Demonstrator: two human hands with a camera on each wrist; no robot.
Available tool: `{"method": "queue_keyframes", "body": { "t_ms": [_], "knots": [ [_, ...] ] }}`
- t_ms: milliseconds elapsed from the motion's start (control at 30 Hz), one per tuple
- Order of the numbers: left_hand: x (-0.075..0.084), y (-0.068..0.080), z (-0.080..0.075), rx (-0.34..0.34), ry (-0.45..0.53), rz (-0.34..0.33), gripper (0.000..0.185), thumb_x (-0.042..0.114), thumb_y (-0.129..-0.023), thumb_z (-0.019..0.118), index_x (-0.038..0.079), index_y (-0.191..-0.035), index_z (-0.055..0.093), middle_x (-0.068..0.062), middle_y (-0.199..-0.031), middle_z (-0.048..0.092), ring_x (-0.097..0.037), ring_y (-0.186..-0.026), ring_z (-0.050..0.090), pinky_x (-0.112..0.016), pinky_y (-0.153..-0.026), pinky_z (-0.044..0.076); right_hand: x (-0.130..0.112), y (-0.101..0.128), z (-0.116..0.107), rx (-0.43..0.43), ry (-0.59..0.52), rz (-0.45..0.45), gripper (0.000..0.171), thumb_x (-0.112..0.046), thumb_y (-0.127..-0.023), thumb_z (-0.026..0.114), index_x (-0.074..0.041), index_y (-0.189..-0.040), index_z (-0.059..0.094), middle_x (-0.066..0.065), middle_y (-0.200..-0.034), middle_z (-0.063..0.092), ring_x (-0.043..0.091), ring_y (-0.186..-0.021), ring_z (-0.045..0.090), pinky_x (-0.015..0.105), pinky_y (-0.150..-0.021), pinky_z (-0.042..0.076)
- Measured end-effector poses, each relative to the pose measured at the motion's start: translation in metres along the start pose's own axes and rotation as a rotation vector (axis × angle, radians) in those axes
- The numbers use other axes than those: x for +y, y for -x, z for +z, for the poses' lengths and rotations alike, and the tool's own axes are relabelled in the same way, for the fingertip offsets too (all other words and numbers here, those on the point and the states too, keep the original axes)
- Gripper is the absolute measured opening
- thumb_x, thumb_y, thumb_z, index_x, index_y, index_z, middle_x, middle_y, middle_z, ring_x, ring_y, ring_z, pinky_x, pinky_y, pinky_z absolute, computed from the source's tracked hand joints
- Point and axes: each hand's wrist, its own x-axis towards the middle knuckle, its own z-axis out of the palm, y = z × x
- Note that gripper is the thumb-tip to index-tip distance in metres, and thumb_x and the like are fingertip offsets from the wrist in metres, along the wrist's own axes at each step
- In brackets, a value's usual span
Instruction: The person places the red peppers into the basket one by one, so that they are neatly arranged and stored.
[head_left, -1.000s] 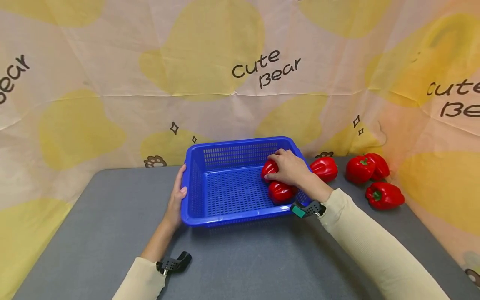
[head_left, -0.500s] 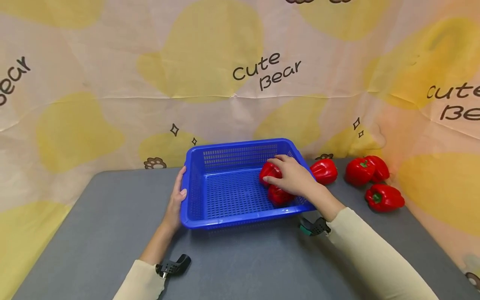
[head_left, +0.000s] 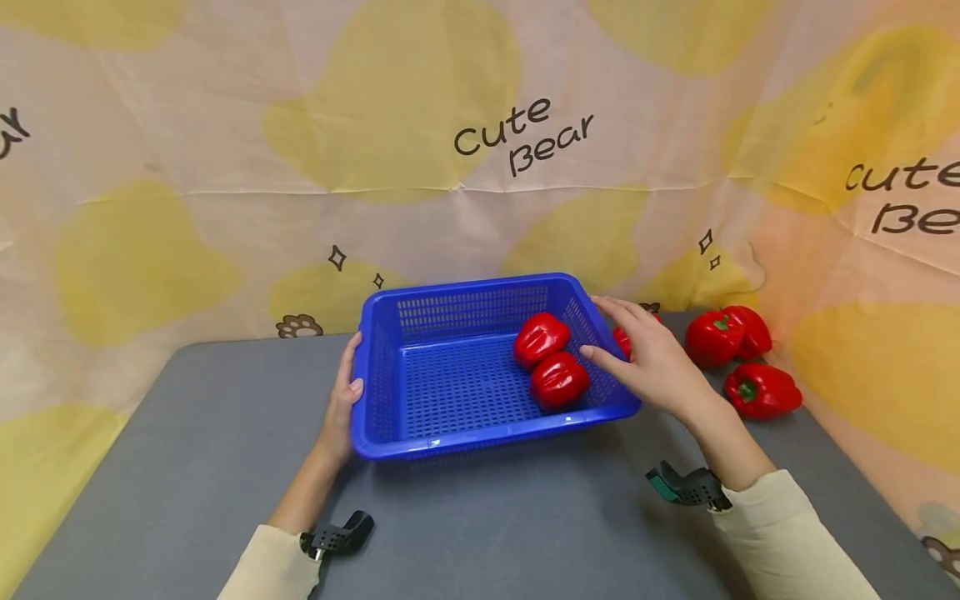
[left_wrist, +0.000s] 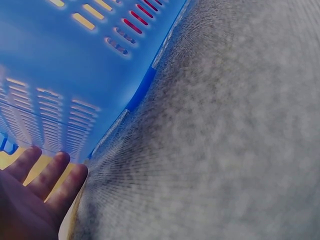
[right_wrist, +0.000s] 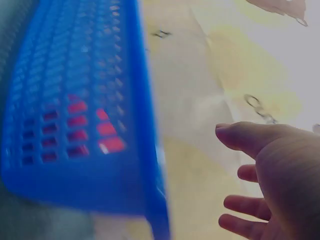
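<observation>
A blue plastic basket stands on the grey table, slightly askew. My left hand holds its left end, the thumb at the rim; in the left wrist view the fingers lie along the slotted side. Two red bell peppers, one farther back and one nearer, lie in the basket's right end. My right hand is open beside the right rim with nothing in its grasp, thumb and fingers spread. Behind it, a third red bell pepper is mostly hidden. In the right wrist view, red shows through the basket's slots.
On the table's right side lie more red bell peppers: two side by side and one nearer the front. A printed cloth hangs behind the table and along its right side.
My right hand has let go of the farther bell pepper in the basket and moved right, out past the rim. The left hand stays at the basket's left end.
</observation>
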Motion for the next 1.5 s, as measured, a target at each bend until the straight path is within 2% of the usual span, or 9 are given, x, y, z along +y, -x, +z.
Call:
{"method": "queue_keyframes", "body": {
  "t_ms": [167, 400, 500, 567, 633, 733, 867, 1167, 1500],
  "knots": [
    [0.001, -0.002, 0.0, -0.008, -0.017, 0.007, 0.068, 0.027, -0.098, 0.028, 0.026, -0.163, 0.01, -0.017, -0.166, 0.018, -0.025, -0.129, 0.048, -0.026, -0.089, 0.056, 0.012, 0.02, -0.024, 0.148, 0.04, -0.01, 0.064, -0.025, -0.089, 0.076, -0.011, -0.146, 0.052, 0.016, -0.148, 0.053, 0.039, -0.132, 0.053, 0.063, -0.099, 0.049],
    [0.0, -0.004, 0.002, -0.028, -0.011, 0.006, 0.068, 0.026, -0.098, 0.029, 0.026, -0.163, 0.009, -0.017, -0.166, 0.019, -0.026, -0.129, 0.05, -0.028, -0.089, 0.057, 0.045, 0.055, -0.044, 0.281, 0.082, 0.022, 0.067, -0.021, -0.084, 0.08, -0.012, -0.145, 0.054, 0.023, -0.144, 0.054, 0.046, -0.128, 0.05, 0.07, -0.093, 0.046],
    [-0.001, -0.005, 0.003, -0.04, 0.0, 0.002, 0.068, 0.026, -0.098, 0.029, 0.025, -0.163, 0.008, -0.017, -0.166, 0.018, -0.025, -0.129, 0.051, -0.029, -0.089, 0.057, 0.066, 0.07, -0.045, 0.327, 0.064, 0.051, 0.068, -0.017, -0.084, 0.08, -0.01, -0.147, 0.052, 0.025, -0.142, 0.054, 0.048, -0.125, 0.05, 0.037, -0.107, 0.05],
    [-0.001, -0.006, 0.003, -0.044, 0.006, 0.002, 0.068, 0.026, -0.099, 0.029, 0.025, -0.163, 0.008, -0.017, -0.166, 0.018, -0.025, -0.129, 0.051, -0.029, -0.089, 0.058, 0.08, 0.08, -0.043, 0.353, 0.036, 0.078, 0.068, -0.015, -0.085, 0.079, -0.008, -0.147, 0.051, 0.027, -0.142, 0.053, 0.049, -0.125, 0.048, 0.011, -0.105, 0.038],
    [-0.002, -0.007, 0.004, -0.048, 0.009, 0.006, 0.068, 0.026, -0.099, 0.028, 0.025, -0.163, 0.008, -0.016, -0.167, 0.017, -0.026, -0.13, 0.05, -0.03, -0.089, 0.057, 0.092, 0.089, -0.041, 0.375, 0.017, 0.114, 0.067, -0.014, -0.085, 0.078, -0.006, -0.146, 0.051, 0.028, -0.142, 0.052, 0.049, -0.125, 0.048, -0.003, -0.095, 0.021],
    [-0.002, -0.008, 0.004, -0.047, -0.004, 0.011, 0.067, 0.026, -0.099, 0.029, 0.026, -0.163, 0.009, -0.016, -0.167, 0.018, -0.027, -0.131, 0.049, -0.029, -0.09, 0.057, 0.106, 0.1, -0.039, 0.38, 0.004, 0.182, 0.067, -0.017, -0.086, 0.076, -0.001, -0.146, 0.05, 0.032, -0.144, 0.049, 0.053, -0.127, 0.045, 0.025, -0.116, 0.038],
    [-0.003, -0.008, 0.004, -0.044, -0.012, 0.011, 0.068, 0.027, -0.099, 0.028, 0.025, -0.163, 0.009, -0.017, -0.167, 0.018, -0.025, -0.131, 0.048, -0.027, -0.09, 0.056, 0.121, 0.109, -0.036, 0.403, 0.009, 0.266, 0.066, -0.021, -0.088, 0.073, 0.001, -0.145, 0.049, 0.033, -0.147, 0.046, 0.055, -0.132, 0.041, 0.077, -0.101, 0.034],
    [-0.003, -0.003, 0.006, -0.027, 0.015, 0.0, 0.068, 0.025, -0.098, 0.028, 0.024, -0.163, 0.009, -0.017, -0.167, 0.016, -0.023, -0.132, 0.046, -0.026, -0.092, 0.055, 0.155, 0.119, -0.017, 0.567, 0.009, 0.285, 0.063, -0.019, -0.081, 0.081, -0.005, -0.138, 0.06, 0.024, -0.143, 0.056, 0.049, -0.13, 0.047, 0.063, -0.113, 0.033],
    [0.005, 0.001, 0.004, 0.0, 0.045, -0.008, 0.067, 0.025, -0.099, 0.029, 0.023, -0.163, 0.01, -0.018, -0.162, 0.021, -0.013, -0.12, 0.054, -0.025, -0.085, 0.056, 0.174, 0.118, 0.0, 0.484, 0.003, 0.299, 0.075, -0.026, -0.082, 0.079, -0.008, -0.149, 0.049, 0.025, -0.152, 0.046, 0.052, -0.136, 0.04, 0.076, -0.104, 0.033]
  ]
}}
